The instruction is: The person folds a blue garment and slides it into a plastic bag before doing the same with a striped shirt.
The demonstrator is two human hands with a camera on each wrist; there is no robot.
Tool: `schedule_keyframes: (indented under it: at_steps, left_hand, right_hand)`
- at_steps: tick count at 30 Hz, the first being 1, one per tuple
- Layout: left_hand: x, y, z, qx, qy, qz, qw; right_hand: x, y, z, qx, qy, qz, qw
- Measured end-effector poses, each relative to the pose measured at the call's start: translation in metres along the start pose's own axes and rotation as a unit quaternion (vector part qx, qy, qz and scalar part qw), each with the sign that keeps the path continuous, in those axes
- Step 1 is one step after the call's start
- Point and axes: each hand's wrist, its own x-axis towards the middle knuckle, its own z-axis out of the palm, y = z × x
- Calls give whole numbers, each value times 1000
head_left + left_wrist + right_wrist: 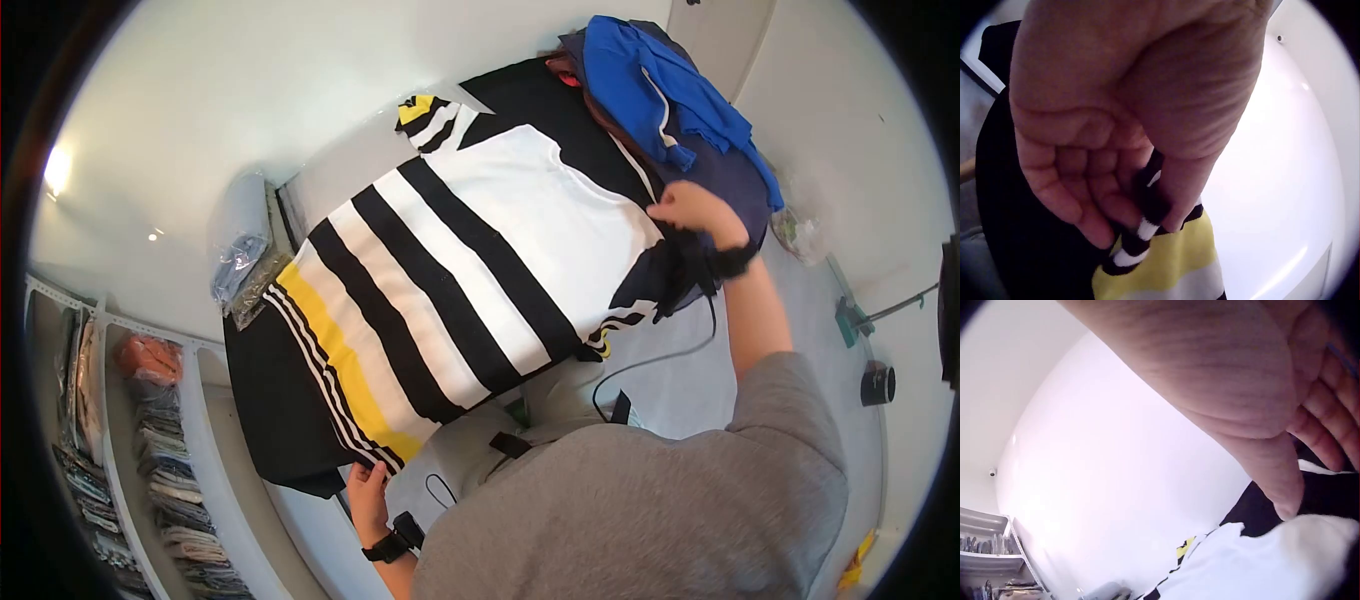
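Note:
A striped knit garment (450, 270) in white, black and yellow lies spread over a black cloth (280, 400). Its striped hem (1132, 250) is pinched between thumb and fingers of my left hand (368, 500), seen close up in the left wrist view (1116, 112). My right hand (700, 208) is over the garment's neck and shoulder end, fingers loosely bent. In the right wrist view, the thumb of that hand (1229, 381) points down beside the white fabric (1235, 562), apart from the fingers, with nothing visible between them. The near sleeve is partly bunched below the right wrist.
Blue clothing (630, 90) is heaped on dark garments at the upper right. Packaged clothes (243, 240) sit by the wall at the left end. Shelves (120, 420) with folded items stand at lower left. A cable (660, 353) hangs from the right wrist.

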Motion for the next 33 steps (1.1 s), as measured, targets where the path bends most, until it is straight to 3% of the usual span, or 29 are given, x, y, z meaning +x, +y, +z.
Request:
schedule_keyframes:
  at_steps: [2, 6, 7, 8, 11, 12, 13, 15, 16, 18, 20, 22, 25, 27, 29, 30, 33]
  left_hand:
    - [7, -9, -8, 1, -31, -2, 1000]
    - [9, -13, -10, 12, -15, 20, 1000]
    - [6, -9, -3, -46, 6, 30, 998]
    - [4, -7, 1, -104, 28, 39, 993]
    - [3, -9, -3, -102, 28, 91, 990]
    - [0, -5, 2, -113, 51, 99, 987]
    - [1, -5, -1, -116, 52, 102, 987]
    - [-3, -4, -7, -154, 36, 116, 981]
    - [-5, -5, -8, -169, 62, 122, 976]
    - [-21, 21, 9, -181, 101, 135, 969]
    - [-36, 39, 11, -189, 121, 154, 962]
    - [-46, 43, 4, -217, 36, 231, 948]
    - [-49, 38, -3, -272, 80, 224, 932]
    - [-50, 42, 3, -288, 50, 250, 923]
    - [-48, 47, 11, -287, 117, 228, 923]
    - [-40, 44, -3, -302, 28, 251, 919]
    - [-16, 69, 3, -300, 44, 264, 916]
  right_hand:
    - [-40, 10, 35, 23, 176, -13, 984]
    - [-91, -13, 85, 160, 340, 145, 915]
    - [-92, -9, 103, 204, 374, 173, 888]
    - [-89, -1, 121, 253, 359, 187, 879]
    - [-86, -8, 156, 402, 290, 180, 850]
    - [-94, -15, 154, 498, 209, 184, 821]
    - [-97, -12, 157, 498, 209, 178, 822]
    - [-104, -18, 148, 620, 123, 96, 769]
    - [-105, -23, 145, 674, 158, 62, 719]
    - [-104, 7, 138, 659, 163, 22, 733]
    - [-115, -5, 117, 665, 165, 14, 728]
    - [-120, -14, 102, 695, 127, 9, 707]
    - [-118, -17, 94, 710, 88, 34, 698]
    - [-111, -13, 92, 712, 69, 38, 698]
    - [-105, -13, 86, 738, 51, 87, 668]
    - [-102, -16, 81, 771, 18, 75, 632]
    - [-77, -28, 60, 820, -85, 60, 564]
